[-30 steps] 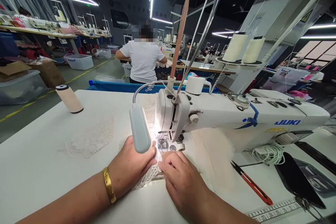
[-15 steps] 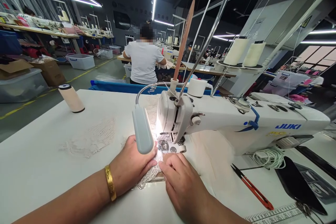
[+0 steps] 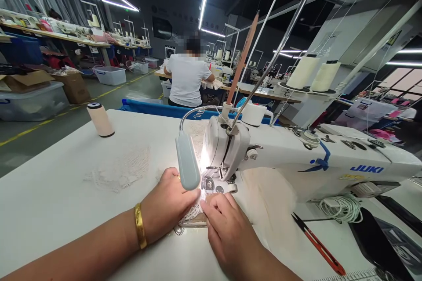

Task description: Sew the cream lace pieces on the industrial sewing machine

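White lace trim (image 3: 194, 213) lies at the needle area of a white sewing machine (image 3: 277, 149). My left hand (image 3: 166, 204), with a gold bangle on its wrist, grips the lace from the left; its fingertips are partly behind the grey lamp (image 3: 188, 162). From the right, my right hand (image 3: 231, 232) pinches the lace edge between curled fingers, just in front of the presser foot. Sheer beige fabric (image 3: 268, 202) spreads under the machine arm, to the right of that hand.
On the table's left are a loose lace piece (image 3: 121, 169) and a peach thread spool (image 3: 100, 120). Red-handled thread snips (image 3: 319, 246), a coiled pale cord (image 3: 341, 207) and a black flat object (image 3: 376, 241) lie right. A person (image 3: 186, 81) sits ahead, facing away.
The whole view has shifted slightly, so most things appear further right. My left thumb has come forward along the lace, and less lace shows between my hands. My right hand keeps its pinch.
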Demonstrator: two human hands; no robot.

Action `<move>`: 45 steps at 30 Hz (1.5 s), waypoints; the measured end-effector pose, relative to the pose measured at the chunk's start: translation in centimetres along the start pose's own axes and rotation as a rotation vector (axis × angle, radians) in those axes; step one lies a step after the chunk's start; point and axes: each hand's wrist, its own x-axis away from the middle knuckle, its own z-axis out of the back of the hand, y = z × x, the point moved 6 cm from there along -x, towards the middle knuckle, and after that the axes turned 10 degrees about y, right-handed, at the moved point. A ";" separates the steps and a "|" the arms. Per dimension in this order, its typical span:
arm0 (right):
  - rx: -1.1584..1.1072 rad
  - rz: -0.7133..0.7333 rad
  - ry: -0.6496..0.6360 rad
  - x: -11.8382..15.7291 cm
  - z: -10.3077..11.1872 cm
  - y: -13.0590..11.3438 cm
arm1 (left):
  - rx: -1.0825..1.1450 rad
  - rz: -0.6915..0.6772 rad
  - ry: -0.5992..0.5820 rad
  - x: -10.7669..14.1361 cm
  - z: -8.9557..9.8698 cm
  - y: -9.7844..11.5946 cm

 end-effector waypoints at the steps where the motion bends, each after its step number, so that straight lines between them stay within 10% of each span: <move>1: 0.003 -0.002 -0.010 0.0 0.0 0.1 | 0.018 -0.026 -0.004 -0.1 0.3 0.5; 45: 0.012 -0.056 -0.074 -0.9 0.6 0.8 | 0.079 -0.092 -0.014 -0.1 0.8 1.2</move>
